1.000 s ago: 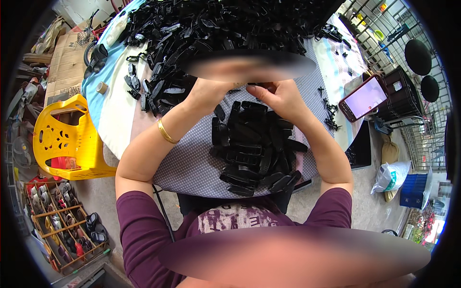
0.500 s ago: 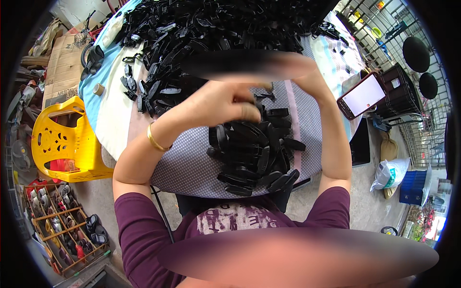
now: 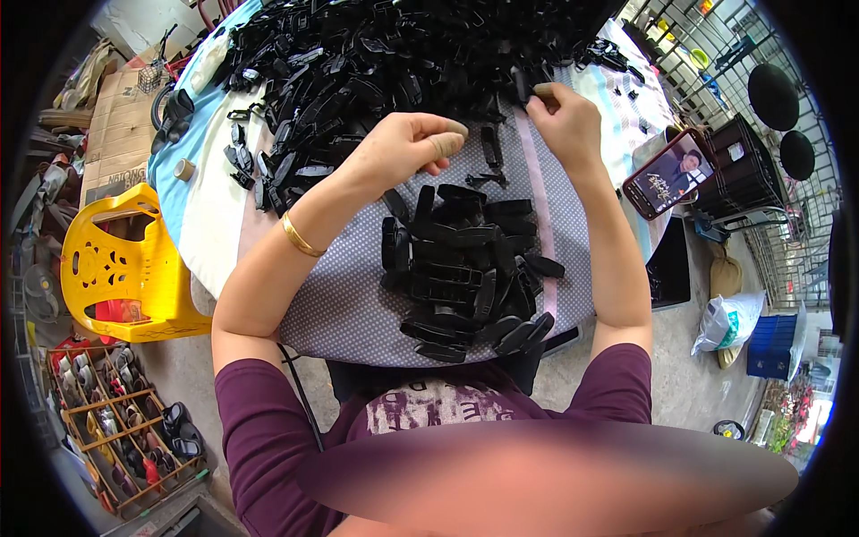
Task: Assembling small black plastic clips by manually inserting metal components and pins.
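Observation:
Over the table, my left hand (image 3: 403,149) is closed with thumb and fingers pressed together; whatever they may hold is too small to make out. Tan coverings wrap some of its fingertips. To the right, my right hand (image 3: 567,123) pinches a slim black plastic piece (image 3: 523,87) at the edge of the big heap. A large heap of black plastic parts (image 3: 358,67) fills the far side of the table. Nearer to me lies a smaller pile of similar black pieces (image 3: 461,259). One black piece (image 3: 490,148) lies between my hands.
The table wears a patterned cloth (image 3: 331,313). A phone (image 3: 668,174) stands at its right edge, and a tape roll (image 3: 183,169) sits on the left. Beyond the table are a yellow chair (image 3: 134,268), a shoe rack (image 3: 125,421) and a blue crate (image 3: 774,345).
My hands have moved apart: the left drew back a little and its fingers closed, while the right is now at the heap's edge with a black piece. The phone's screen went from blank to a picture.

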A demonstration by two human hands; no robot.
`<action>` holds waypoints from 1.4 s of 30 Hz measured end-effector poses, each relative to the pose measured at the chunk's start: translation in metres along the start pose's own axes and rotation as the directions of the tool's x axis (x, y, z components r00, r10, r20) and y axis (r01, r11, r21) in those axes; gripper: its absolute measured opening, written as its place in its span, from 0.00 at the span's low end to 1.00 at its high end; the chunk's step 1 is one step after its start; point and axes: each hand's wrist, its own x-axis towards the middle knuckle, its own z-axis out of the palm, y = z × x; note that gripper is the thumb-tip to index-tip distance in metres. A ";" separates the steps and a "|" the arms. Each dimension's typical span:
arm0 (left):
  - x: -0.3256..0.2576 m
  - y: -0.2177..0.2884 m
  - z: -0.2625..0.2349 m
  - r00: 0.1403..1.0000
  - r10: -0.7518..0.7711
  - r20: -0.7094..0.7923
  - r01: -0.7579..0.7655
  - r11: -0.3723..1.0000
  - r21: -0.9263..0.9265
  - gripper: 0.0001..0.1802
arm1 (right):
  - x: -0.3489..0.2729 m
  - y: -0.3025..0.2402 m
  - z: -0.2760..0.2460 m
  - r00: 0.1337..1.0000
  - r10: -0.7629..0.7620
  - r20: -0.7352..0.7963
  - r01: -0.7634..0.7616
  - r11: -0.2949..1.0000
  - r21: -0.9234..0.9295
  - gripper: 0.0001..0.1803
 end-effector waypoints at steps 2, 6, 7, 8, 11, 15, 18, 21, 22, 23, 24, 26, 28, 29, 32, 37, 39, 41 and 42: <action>0.002 -0.008 0.002 0.999 -0.035 0.006 0.036 0.997 -0.075 0.18 | -0.008 -0.016 -0.003 1.000 -0.014 -0.027 0.023 0.937 0.348 0.11; 0.004 -0.018 0.010 1.000 0.003 0.018 0.008 0.813 -0.582 0.20 | -0.029 -0.052 0.011 0.899 -0.005 0.437 -0.355 0.575 0.737 0.14; 0.005 -0.025 0.010 0.999 0.035 -0.008 -0.031 0.754 -0.656 0.19 | -0.031 -0.054 0.015 0.899 -0.004 0.437 -0.355 0.576 0.736 0.14; 0.005 -0.028 0.009 0.997 0.063 -0.039 -0.071 0.689 -0.721 0.18 | -0.032 -0.055 0.019 0.874 0.014 0.486 -0.424 0.510 0.748 0.16; 0.000 -0.029 0.010 0.989 0.094 -0.117 -0.146 0.776 -0.614 0.14 | -0.039 -0.065 0.021 0.911 0.016 0.413 -0.334 0.617 0.713 0.21; -0.010 -0.020 0.014 0.957 0.150 -0.248 -0.229 0.917 -0.328 0.14 | -0.039 -0.073 0.021 0.973 -0.197 0.118 0.089 0.795 0.600 0.28; -0.012 -0.015 0.013 0.941 0.194 -0.278 -0.273 0.920 -0.281 0.15 | -0.038 -0.069 0.016 0.903 -0.428 0.028 0.368 0.806 0.464 0.26; -0.014 -0.019 0.009 0.973 0.119 -0.198 -0.191 0.896 -0.402 0.22 | -0.036 -0.065 0.011 0.803 -0.596 0.007 0.561 0.759 0.331 0.23; -0.014 -0.020 0.009 0.973 0.119 -0.199 -0.191 0.895 -0.403 0.22 | -0.036 -0.064 0.009 0.802 -0.597 0.008 0.561 0.759 0.331 0.23; -0.014 -0.022 0.009 0.982 0.119 -0.148 -0.175 0.863 -0.475 0.23 | -0.036 -0.063 0.006 0.797 -0.600 0.067 0.552 0.769 0.321 0.23; -0.016 -0.021 0.010 0.988 0.123 -0.096 -0.155 0.825 -0.543 0.23 | -0.036 -0.062 0.003 0.790 -0.600 0.125 0.543 0.780 0.311 0.22; -0.017 -0.017 0.006 0.996 0.080 -0.045 -0.091 0.800 -0.594 0.24 | -0.034 -0.061 0.001 0.812 -0.572 0.117 0.503 0.787 0.358 0.20; -0.016 -0.018 0.000 0.993 0.095 0.067 -0.009 0.642 -0.767 0.22 | -0.033 -0.062 -0.002 0.832 -0.544 0.108 0.462 0.788 0.406 0.18; -0.016 -0.017 0.000 0.995 0.097 0.039 -0.037 0.676 -0.736 0.20 | -0.032 -0.062 -0.005 0.874 -0.475 0.105 0.384 0.807 0.449 0.16; -0.016 -0.018 -0.002 0.996 0.091 -0.004 -0.077 0.821 -0.566 0.18 | -0.037 -0.066 -0.006 0.955 -0.249 0.159 0.093 0.766 0.636 0.10; -0.019 -0.015 0.004 0.951 0.241 -0.192 -0.289 0.914 -0.284 0.17 | -0.038 -0.063 -0.006 0.816 -0.125 0.565 -0.433 0.516 0.739 0.16; -0.020 -0.012 0.004 0.935 0.290 -0.207 -0.332 0.919 -0.214 0.17 | -0.037 -0.063 -0.008 0.734 -0.147 0.663 -0.558 0.426 0.712 0.17; -0.021 -0.009 0.003 0.956 0.237 -0.173 -0.282 0.906 -0.316 0.18 | -0.035 -0.065 -0.010 0.646 -0.199 0.737 -0.646 0.370 0.667 0.17; -0.021 -0.010 0.003 0.956 0.237 -0.174 -0.282 0.906 -0.316 0.18 | -0.034 -0.063 -0.010 0.646 -0.200 0.737 -0.646 0.370 0.667 0.17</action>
